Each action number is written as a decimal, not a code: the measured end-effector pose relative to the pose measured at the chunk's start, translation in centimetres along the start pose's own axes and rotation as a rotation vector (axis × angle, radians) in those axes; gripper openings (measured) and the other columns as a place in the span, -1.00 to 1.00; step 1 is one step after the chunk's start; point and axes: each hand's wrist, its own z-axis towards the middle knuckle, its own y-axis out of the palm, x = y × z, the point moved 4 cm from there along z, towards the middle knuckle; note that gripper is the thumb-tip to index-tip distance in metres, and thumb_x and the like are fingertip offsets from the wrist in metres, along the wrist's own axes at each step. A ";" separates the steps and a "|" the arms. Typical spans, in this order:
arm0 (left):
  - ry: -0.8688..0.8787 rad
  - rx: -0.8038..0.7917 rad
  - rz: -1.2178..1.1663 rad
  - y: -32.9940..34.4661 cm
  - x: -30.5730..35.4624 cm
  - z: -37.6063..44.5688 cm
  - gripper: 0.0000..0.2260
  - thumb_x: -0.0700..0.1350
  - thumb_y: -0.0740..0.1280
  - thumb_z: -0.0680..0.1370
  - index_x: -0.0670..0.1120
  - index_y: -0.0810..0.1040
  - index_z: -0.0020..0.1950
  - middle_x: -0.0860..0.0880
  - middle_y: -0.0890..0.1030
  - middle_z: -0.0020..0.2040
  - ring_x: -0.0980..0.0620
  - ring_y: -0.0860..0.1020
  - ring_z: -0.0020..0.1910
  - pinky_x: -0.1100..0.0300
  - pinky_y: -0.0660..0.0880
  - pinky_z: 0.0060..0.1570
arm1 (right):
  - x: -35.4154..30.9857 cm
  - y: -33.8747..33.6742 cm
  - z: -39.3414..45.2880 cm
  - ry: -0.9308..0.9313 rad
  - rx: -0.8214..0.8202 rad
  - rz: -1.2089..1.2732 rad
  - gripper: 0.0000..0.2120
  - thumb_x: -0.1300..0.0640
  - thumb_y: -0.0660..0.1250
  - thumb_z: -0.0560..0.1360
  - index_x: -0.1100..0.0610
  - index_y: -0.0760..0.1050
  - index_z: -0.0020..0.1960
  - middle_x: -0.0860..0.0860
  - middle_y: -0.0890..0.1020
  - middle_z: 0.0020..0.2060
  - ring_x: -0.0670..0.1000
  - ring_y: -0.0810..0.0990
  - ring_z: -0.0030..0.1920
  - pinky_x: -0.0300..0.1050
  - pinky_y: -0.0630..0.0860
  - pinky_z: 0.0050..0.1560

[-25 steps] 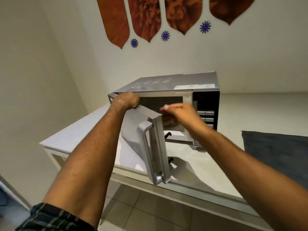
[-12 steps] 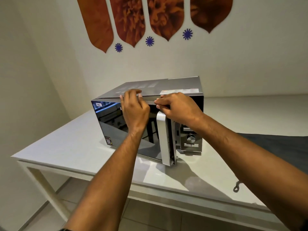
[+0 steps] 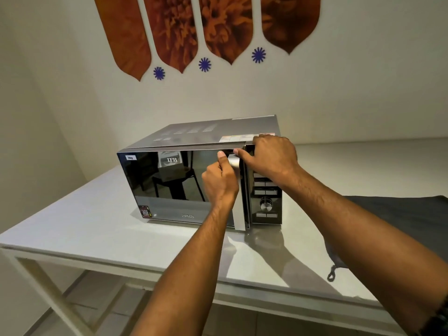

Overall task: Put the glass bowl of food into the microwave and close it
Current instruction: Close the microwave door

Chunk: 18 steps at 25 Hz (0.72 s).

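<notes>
The silver microwave stands on the white table. Its mirrored door lies flush against the front. The glass bowl of food is not visible; the dark reflective door hides the inside. My left hand is curled against the upper part of the vertical silver door handle, thumb pointing up. My right hand lies over the microwave's top right front corner, above the control panel, with its fingertips touching the top of the handle.
A dark grey cloth with a small loop lies on the table to the right of the microwave. The table's front edge runs below my forearms, with tiled floor beneath. Walls stand close behind and to the left.
The door has swung from wide open to flat against the microwave front. My left hand slid from the door's top edge to the handle, and my right hand came out of the cavity onto the top corner.
</notes>
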 end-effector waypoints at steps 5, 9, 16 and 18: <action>-0.231 -0.096 -0.345 3.0 -0.7 -0.5 -0.37 0.17 0.02 0.67 -0.06 0.51 -0.50 0.02 0.52 -0.60 0.07 0.52 -0.60 0.14 0.52 -0.41 | 0.2 0.1 0.4 0.005 -0.001 -0.027 -0.31 -0.46 0.07 0.49 0.11 0.65 -0.13 0.03 0.67 -0.25 0.03 0.62 -0.22 -0.11 0.43 -0.29; -0.223 -0.028 -0.355 3.5 -0.5 -0.6 -0.37 0.18 0.03 0.66 -0.03 0.47 -0.54 0.04 0.46 -0.64 0.06 0.49 -0.58 0.16 0.51 -0.34 | 0.0 0.0 0.5 0.000 0.021 -0.058 -0.36 -0.43 0.12 0.50 0.12 0.64 -0.17 0.04 0.65 -0.30 0.03 0.56 -0.29 -0.11 0.37 -0.29; -0.221 0.041 -0.287 4.2 -0.1 -0.2 -0.38 0.12 0.02 0.68 -0.05 0.48 -0.52 0.07 0.46 -0.63 0.22 0.46 -0.62 0.42 0.31 -0.57 | -0.5 0.3 1.0 0.002 0.050 -0.120 -0.39 -0.38 0.17 0.51 0.15 0.63 -0.19 0.07 0.68 -0.29 0.09 0.65 -0.21 -0.07 0.36 -0.25; -0.240 0.024 -0.270 4.5 -0.1 0.0 -0.38 0.12 0.02 0.69 -0.06 0.50 -0.49 0.07 0.50 -0.57 0.20 0.48 -0.57 0.37 0.30 -0.55 | -0.7 0.4 1.0 0.000 0.062 -0.149 -0.42 -0.35 0.20 0.52 0.16 0.64 -0.18 0.08 0.68 -0.29 0.10 0.66 -0.22 -0.07 0.35 -0.25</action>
